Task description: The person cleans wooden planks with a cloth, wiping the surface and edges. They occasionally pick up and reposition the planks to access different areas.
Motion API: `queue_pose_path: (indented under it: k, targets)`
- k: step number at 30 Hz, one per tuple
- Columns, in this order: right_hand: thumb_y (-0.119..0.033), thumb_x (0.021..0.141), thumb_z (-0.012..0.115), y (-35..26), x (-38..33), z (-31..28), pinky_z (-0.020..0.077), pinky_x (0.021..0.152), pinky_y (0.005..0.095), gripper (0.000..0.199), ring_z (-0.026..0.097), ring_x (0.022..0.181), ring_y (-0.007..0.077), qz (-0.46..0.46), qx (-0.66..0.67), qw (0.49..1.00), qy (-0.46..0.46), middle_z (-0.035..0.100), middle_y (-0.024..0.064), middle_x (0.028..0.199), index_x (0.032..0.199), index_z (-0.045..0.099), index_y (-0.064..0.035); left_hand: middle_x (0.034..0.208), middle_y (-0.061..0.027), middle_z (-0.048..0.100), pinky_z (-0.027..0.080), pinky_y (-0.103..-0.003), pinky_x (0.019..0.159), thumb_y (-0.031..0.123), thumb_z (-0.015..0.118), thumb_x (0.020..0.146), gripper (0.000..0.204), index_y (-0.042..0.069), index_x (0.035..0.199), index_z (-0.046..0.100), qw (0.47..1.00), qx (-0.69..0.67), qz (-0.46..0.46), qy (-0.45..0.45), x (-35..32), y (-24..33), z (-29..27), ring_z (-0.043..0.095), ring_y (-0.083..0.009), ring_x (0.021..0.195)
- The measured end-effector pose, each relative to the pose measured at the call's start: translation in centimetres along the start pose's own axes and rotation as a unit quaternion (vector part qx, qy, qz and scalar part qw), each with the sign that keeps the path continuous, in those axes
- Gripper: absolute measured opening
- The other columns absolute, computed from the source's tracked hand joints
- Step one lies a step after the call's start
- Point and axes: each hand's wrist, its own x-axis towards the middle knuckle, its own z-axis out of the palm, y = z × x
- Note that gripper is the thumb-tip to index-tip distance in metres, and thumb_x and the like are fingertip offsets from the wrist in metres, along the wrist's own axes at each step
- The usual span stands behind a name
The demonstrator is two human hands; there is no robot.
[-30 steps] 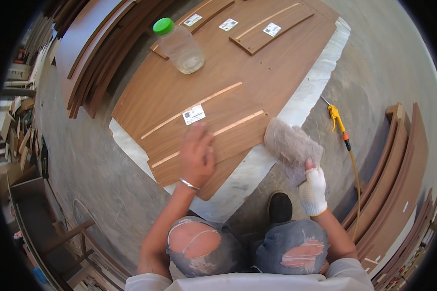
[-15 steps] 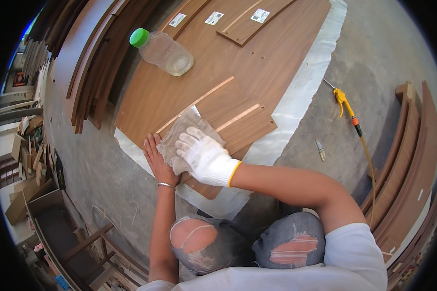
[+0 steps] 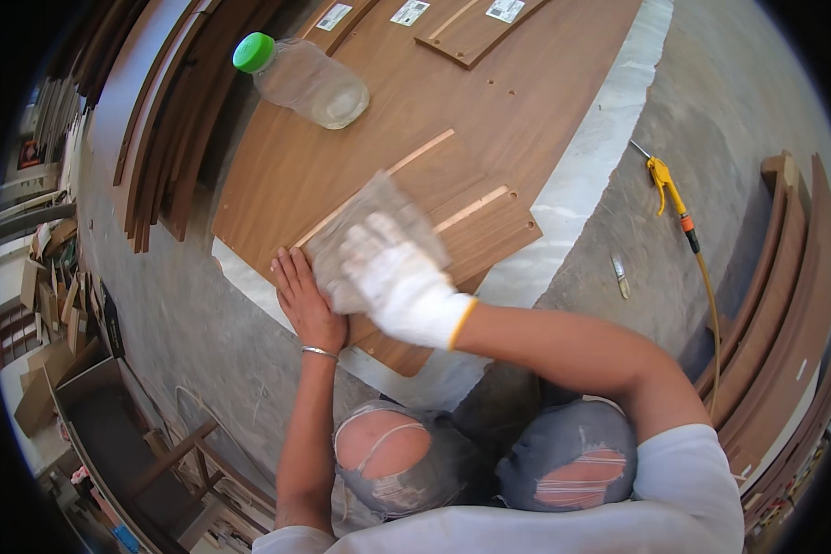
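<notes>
bare left hand [image 3: 310,305], fingers apart, rests on the left end of the near brown board [image 3: 494,222]; gloved right hand [image 3: 397,282] covers the grey cloth [image 3: 385,197] on it, grip unclear.

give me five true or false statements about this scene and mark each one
1. The right hand wears a white knit glove. True.
2. The left hand is gloved too. False: it is bare, with a silver bracelet at the wrist.
3. A greyish cloth lies under the right hand. True.
4. The clear jar has a red lid. False: its lid is green.
5. The yellow air blow gun lies on top of the brown boards. False: it lies on the concrete floor, to the right of them.
</notes>
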Motion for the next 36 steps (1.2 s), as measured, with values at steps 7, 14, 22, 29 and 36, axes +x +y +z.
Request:
queue_pose_path:
  k: [7,14,22,29,36]
  targets:
    - [-0.030,0.102,0.050,1.5,0.3,-3.4,0.0113,0.133,0.0573,0.050,0.037,0.158,0.0329,0.043,-0.028,0.997,-0.065,0.051,0.0151,0.163,0.145,0.064,-0.0082,0.177,-0.0193,0.020,0.017,-0.055,0.130,0.025,0.048,0.107,0.068,0.002,0.168,0.028,0.999,-0.027,0.014,-0.013,-0.2,-1.6,-0.6,0.015,-0.0399,0.164]
    - [-0.039,0.089,0.071,6.1,-4.8,-9.3,0.0120,0.133,0.0565,0.066,0.038,0.156,0.0347,0.103,-0.171,0.977,-0.069,0.053,0.0182,0.160,0.144,0.063,-0.0040,0.174,-0.0237,0.026,0.018,-0.052,0.131,0.023,0.043,0.110,0.063,-0.001,0.167,0.030,1.000,-0.014,0.001,0.009,-0.2,0.1,-1.2,0.020,-0.0425,0.162]
    - [-0.036,0.097,0.062,-0.9,1.5,-0.6,0.0118,0.134,0.0536,0.064,0.035,0.158,0.0327,-0.054,-0.096,0.989,-0.099,0.050,0.0159,0.164,0.148,0.058,0.0019,0.176,-0.0211,0.023,0.016,-0.055,0.131,0.024,0.050,0.104,0.072,0.000,0.168,0.027,1.000,-0.019,0.010,0.000,-0.1,0.6,-0.7,0.017,-0.0414,0.163]
    - [-0.034,0.087,0.073,3.6,-1.3,-5.8,0.0186,0.131,0.0565,0.056,0.044,0.152,0.0353,0.041,-0.128,0.990,-0.047,0.057,0.0133,0.156,0.137,0.067,-0.0100,0.175,-0.0197,0.026,0.015,-0.057,0.130,0.023,0.051,0.102,0.071,0.003,0.167,0.031,0.999,-0.038,-0.009,0.013,-0.7,-0.6,-1.0,0.019,-0.0404,0.163]
    - [-0.022,0.081,0.079,8.6,-6.3,-8.5,0.0163,0.132,0.0550,0.076,0.034,0.156,0.0398,0.175,-0.211,0.962,-0.008,0.048,0.0170,0.163,0.151,0.055,-0.0023,0.170,-0.0204,0.036,0.012,-0.066,0.128,0.023,0.054,0.100,0.063,0.001,0.159,0.045,0.999,-0.029,0.003,0.042,-1.2,0.2,-0.9,0.028,-0.0403,0.160]
